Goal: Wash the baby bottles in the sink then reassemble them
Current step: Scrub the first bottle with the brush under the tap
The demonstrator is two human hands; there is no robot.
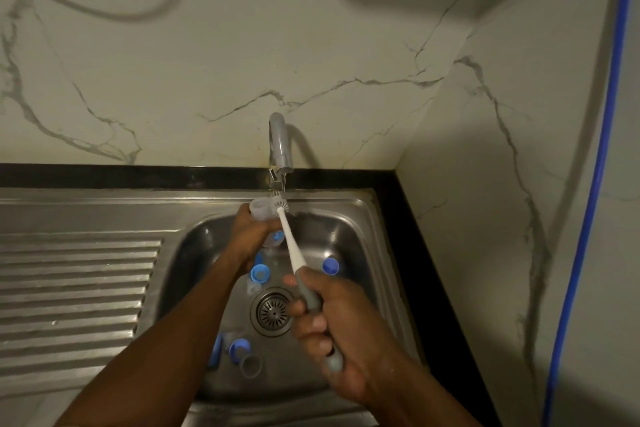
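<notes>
Marbled wall (242, 62) behind; blue pipe (588, 218) down rt side; grey cable (131, 15) looped top-left.

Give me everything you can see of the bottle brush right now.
The bottle brush is long and slim: a white shaft widening into a grey grip, plastic by its look, with a small round white bristle head. The right hand holds the grip, fingers curled round it. It slants up and away over the sink, head just under the tap spout, beside the top of the clear bottle that the left hand holds.
</notes>
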